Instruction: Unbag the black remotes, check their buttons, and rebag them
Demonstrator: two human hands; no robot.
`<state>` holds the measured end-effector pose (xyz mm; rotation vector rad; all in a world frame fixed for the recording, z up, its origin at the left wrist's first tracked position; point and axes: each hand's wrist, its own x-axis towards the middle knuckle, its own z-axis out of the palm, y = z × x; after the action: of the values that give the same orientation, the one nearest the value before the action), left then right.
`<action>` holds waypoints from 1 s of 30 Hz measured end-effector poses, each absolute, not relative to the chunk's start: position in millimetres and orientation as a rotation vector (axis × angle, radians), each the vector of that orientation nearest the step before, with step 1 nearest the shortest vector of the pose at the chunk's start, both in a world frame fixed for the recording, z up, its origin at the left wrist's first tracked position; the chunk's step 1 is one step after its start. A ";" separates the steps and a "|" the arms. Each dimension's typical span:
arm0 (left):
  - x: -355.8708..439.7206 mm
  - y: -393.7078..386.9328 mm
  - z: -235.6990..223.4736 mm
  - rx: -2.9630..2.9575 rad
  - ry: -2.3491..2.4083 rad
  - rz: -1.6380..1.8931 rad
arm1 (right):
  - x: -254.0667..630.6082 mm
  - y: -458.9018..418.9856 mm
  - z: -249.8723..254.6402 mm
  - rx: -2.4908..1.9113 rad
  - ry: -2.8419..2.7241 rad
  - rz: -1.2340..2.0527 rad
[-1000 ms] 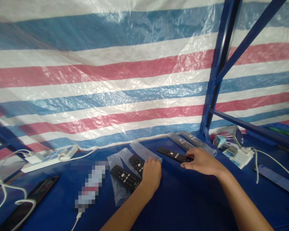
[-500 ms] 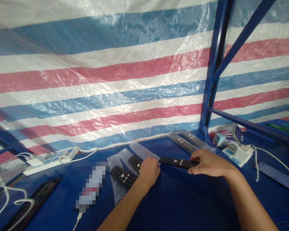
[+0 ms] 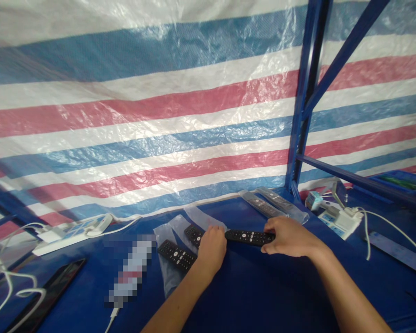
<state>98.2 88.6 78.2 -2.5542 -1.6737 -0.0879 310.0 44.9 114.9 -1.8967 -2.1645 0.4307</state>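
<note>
A black remote control point(image 3: 248, 237) is gripped at its right end by my right hand point(image 3: 288, 237), thumb and fingers pinching it. Its left end points at my left hand point(image 3: 212, 247), close by the knuckles. That left hand is closed at the lower end of a clear plastic bag point(image 3: 200, 218); the fingertips are hidden from me. Beside it, another black remote control point(image 3: 177, 255) lies on a clear bag, partly covered by my left forearm. Between them a third remote point(image 3: 193, 235) rests on a bag, its lower end behind my hand.
Two bagged remotes point(image 3: 261, 203) lie at the back of the blue table point(image 3: 263, 286). A white power strip point(image 3: 76, 233) with cables and a dark tablet-like device point(image 3: 46, 296) are at left. More plugs sit on a strip point(image 3: 343, 222) right of the blue post point(image 3: 300, 115).
My right hand has moved a little left with the remote, bringing its tip nearer my left hand. The left hand stays closed at the bag, and the view has shifted slightly.
</note>
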 end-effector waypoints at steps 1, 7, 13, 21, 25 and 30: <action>98.5 88.2 77.0 -2.541 -1.678 -0.103 | 306.9 45.1 114.2 -1.904 -2.166 0.401; 97.0 93.3 67.2 -2.535 -1.614 -0.157 | 284.1 46.9 107.9 -1.966 -2.194 0.228; 93.7 100.2 67.8 -2.521 -1.805 -0.305 | 281.9 50.5 102.4 -1.914 -2.181 0.181; 93.4 116.6 78.0 -2.572 -1.754 -0.176 | 284.9 52.6 102.5 -1.850 -2.201 0.201; 95.7 114.4 73.2 -2.649 -1.605 -0.185 | 276.3 54.4 97.5 -1.864 -2.212 0.177; 100.7 106.0 66.1 -2.570 -1.663 -0.179 | 263.2 56.0 92.4 -1.944 -2.171 0.174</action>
<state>100.7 106.0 66.1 -2.5705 -1.6625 -0.1786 263.2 56.0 92.4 -1.9436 -2.1706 0.1745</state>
